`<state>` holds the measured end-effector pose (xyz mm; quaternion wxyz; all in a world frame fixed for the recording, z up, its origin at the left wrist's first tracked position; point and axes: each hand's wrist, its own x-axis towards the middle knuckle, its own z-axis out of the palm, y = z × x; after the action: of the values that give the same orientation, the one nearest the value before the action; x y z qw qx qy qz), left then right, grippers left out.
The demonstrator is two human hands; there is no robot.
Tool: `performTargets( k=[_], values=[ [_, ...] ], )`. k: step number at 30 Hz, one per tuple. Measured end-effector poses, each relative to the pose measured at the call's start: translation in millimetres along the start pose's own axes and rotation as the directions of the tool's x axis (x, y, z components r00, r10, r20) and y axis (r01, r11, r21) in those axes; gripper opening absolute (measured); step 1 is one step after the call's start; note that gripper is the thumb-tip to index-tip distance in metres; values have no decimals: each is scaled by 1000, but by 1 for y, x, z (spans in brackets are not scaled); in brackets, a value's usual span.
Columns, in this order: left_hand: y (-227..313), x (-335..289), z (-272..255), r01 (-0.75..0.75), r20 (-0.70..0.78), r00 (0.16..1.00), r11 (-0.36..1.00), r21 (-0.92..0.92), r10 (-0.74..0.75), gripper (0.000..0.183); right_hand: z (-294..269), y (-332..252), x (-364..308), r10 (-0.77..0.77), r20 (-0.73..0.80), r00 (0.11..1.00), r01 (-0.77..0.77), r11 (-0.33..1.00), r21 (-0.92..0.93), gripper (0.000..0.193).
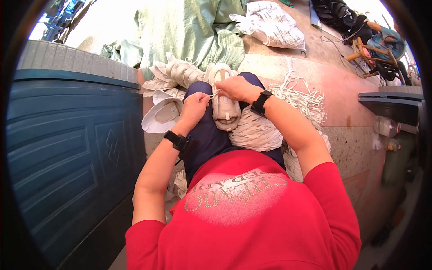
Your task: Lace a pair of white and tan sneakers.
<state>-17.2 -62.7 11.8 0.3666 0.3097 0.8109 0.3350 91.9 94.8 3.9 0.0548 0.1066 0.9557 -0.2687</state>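
A beige-white sneaker (225,109) rests between my knees, its heel opening toward me. My left hand (194,110) is closed beside it in a pinch on a thin pale shoelace (213,95). Over the upper part of the shoe, my right hand (237,89) pinches the same lace, which runs short between the two hands. The fingertips of the right hand partly hide the lacing. Just left of my knee lies a white shoe upper (164,111), opening up. Beyond it, several more pale shoes (182,72) are lined up.
A thick bundle of white laces (255,131) sits by my right thigh, with loose laces (306,101) spread beyond it. Green sheeting (184,33) and a white sack (272,27) lie ahead. A blue panelled door (67,148) stands at left, a wooden stool (366,56) far right.
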Motion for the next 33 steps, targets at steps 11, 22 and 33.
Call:
performTargets(
  k=[11,22,33],
  values=[
    [-9,35,11,-402,-216,851,858,320,479,13,-3,-6,4,65,103,993,-71,996,59,25],
    [-6,37,20,-338,-190,829,741,580,527,12,17,5,12,309,-63,949,-274,906,322,34],
    [4,45,23,-292,-135,876,732,615,463,13,10,10,6,293,-246,924,-138,855,499,35]
  ],
)
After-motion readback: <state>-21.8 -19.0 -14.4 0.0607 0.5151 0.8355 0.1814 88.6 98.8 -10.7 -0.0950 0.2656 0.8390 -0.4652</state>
